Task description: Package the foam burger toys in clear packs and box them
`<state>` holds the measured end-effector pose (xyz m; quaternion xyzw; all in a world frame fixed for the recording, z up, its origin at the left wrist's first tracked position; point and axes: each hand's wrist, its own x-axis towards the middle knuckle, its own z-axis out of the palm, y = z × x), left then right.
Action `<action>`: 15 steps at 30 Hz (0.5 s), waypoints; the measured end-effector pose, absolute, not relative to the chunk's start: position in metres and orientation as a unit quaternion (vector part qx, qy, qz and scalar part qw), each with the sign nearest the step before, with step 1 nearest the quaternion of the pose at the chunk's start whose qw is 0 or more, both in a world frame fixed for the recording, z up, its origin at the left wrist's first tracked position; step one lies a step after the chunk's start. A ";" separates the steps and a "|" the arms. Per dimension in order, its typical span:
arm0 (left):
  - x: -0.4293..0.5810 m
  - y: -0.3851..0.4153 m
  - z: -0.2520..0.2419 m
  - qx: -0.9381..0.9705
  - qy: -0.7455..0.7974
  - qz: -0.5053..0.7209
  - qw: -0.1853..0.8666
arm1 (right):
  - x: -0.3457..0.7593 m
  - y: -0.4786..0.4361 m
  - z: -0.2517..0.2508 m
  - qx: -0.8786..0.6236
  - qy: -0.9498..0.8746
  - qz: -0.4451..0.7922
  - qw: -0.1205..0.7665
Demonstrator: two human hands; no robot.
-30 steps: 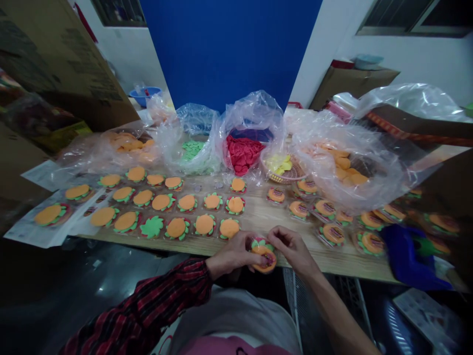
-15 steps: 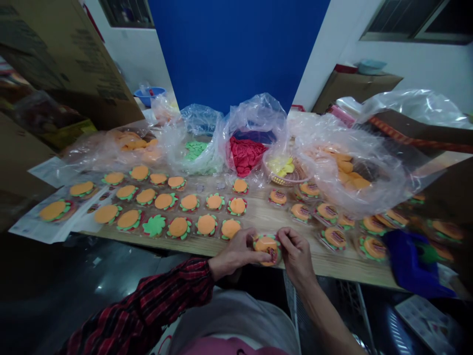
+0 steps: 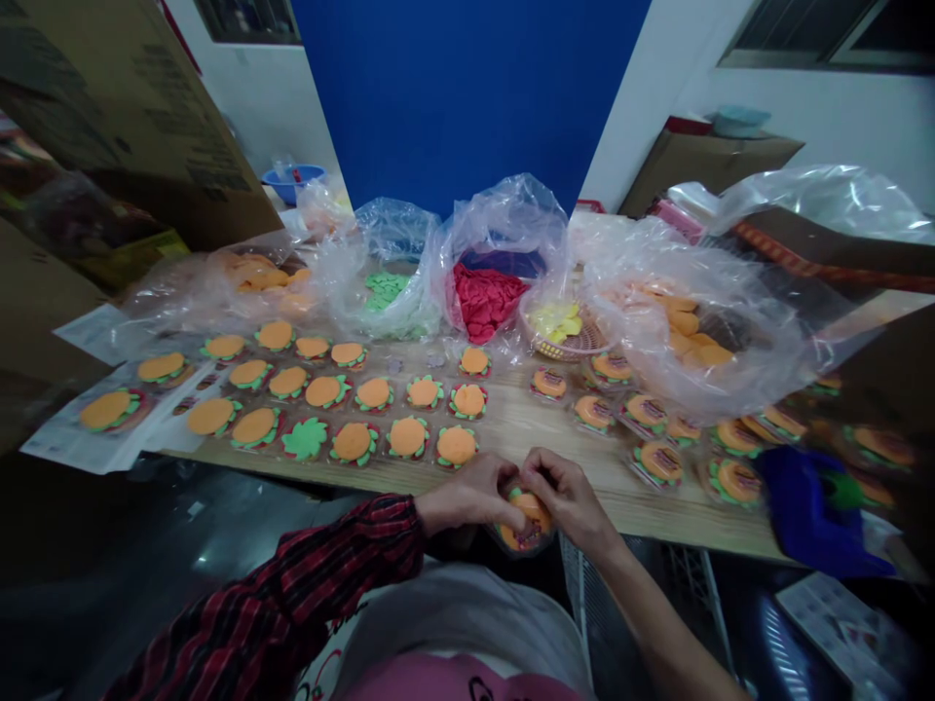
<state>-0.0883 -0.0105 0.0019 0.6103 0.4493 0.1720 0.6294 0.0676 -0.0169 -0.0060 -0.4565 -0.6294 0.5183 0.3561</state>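
Burger toy (image 3: 527, 526) lower, off wooden table (image 3: 643, 506), clamped between left hand (image 3: 467, 497), right hand (image 3: 571, 498).

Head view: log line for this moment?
left hand: pinching burger toy | right hand: pinching burger toy | position: at wooden table near edge

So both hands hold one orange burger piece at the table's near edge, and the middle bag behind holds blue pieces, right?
Not quite. The head view shows the middle bag holds red pieces, not blue. The left hand and right hand do hold one orange burger piece at the table's near edge.
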 end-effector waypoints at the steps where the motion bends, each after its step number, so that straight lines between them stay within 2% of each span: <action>1: -0.088 -0.010 0.002 0.613 0.451 0.175 0.625 | 0.068 -0.018 -0.008 -0.465 -0.619 0.512 0.372; 15: -0.090 -0.009 -0.006 0.644 0.443 0.156 0.603 | 0.065 -0.034 -0.021 -0.478 -0.580 0.494 0.437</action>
